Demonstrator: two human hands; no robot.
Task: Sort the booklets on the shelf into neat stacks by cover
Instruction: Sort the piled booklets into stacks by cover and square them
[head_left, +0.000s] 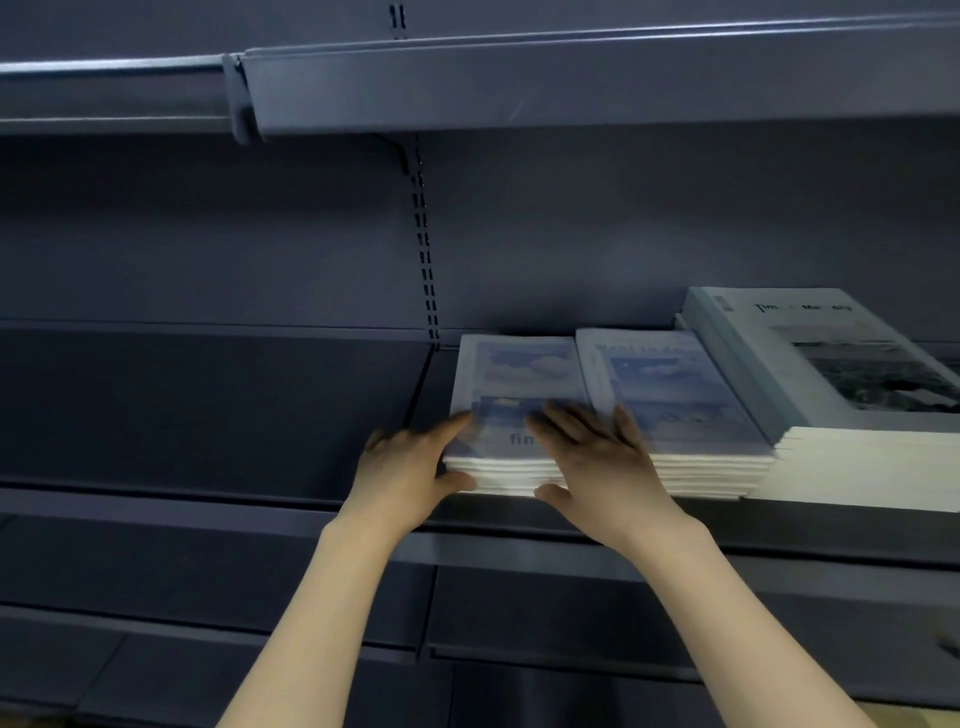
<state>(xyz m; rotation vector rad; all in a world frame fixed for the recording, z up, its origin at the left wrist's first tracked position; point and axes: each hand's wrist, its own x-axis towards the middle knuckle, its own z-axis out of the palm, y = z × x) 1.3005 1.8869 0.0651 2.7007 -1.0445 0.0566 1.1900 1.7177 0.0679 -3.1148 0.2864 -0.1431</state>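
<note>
Blue-covered booklets squared up by two hands on a dark metal shelf

Blue sky cover tops the leftmost stack (511, 395), which lies flat on the shelf (208, 415) near its front edge; the left hand (410, 467) cups the stack's near left corner — fingers curled along the side, thumb against the white page edges; the right hand (597, 457) lies on the cover with fingers spread and nearly straight, thumb down at the front edge; a second blue stack (685, 400) sits just beside it on the right, touching or nearly so; further right a taller stack with a grey photo cover (831, 364) stands against that one — its title too blurred to read; an upper shelf (519, 88) spans above.
</note>
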